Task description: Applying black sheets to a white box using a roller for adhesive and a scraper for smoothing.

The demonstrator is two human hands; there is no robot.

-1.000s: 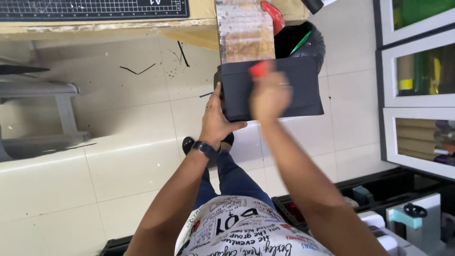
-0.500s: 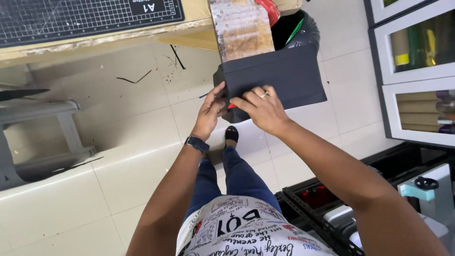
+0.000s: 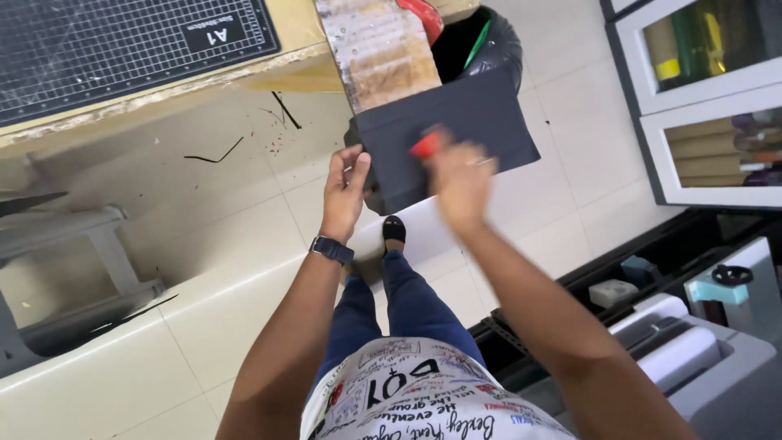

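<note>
L hand [image 3: 345, 189] pinches left edge of dark grey sheet [image 3: 472, 122]; R hand [image 3: 461, 181], blurred, closed on small red tool [image 3: 427, 145] atop it; bin [image 3: 481, 49] just behind, open floor [image 3: 204, 244] left

The dark grey sheet [image 3: 456, 134] looks like matt, smooth card, the floor tiles [image 3: 204, 244] are glossy cream ceramic, the cutting mat [image 3: 106, 49] is matt rubbery black, the bin liner [image 3: 497, 49] shiny black plastic, and the trousers [image 3: 399, 314] blue denim cloth.

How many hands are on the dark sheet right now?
2: the left hand grips the dark sheet at its left edge; the blurred right hand holds a red tool against it.
</note>
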